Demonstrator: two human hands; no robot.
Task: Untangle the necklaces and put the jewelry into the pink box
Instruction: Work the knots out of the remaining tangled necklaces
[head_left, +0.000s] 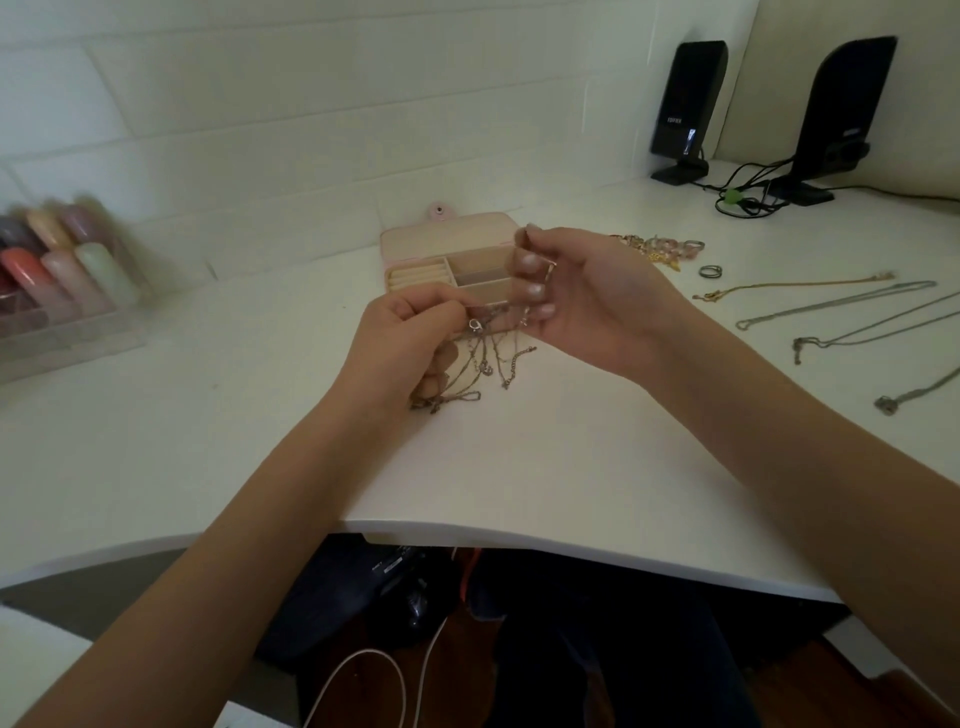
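A tangle of thin silver and gold necklaces (485, 358) hangs between my two hands above the white table (208, 426). My left hand (402, 345) pinches part of the tangle near a small clasp. My right hand (587, 291) is raised a little higher and pinches chain strands with curled fingers. Behind both hands the pink box (447, 249) lies open, showing ring rolls and small compartments. Loose ends of the tangle rest on the table below my left hand.
Untangled chains (841, 306) lie stretched out at the right, with a ring (710, 270) and a heap of gold and pink jewelry (660, 247) behind them. Two black speakers (685, 109) with cables stand at the back right. A clear case of coloured bottles (57, 270) sits far left.
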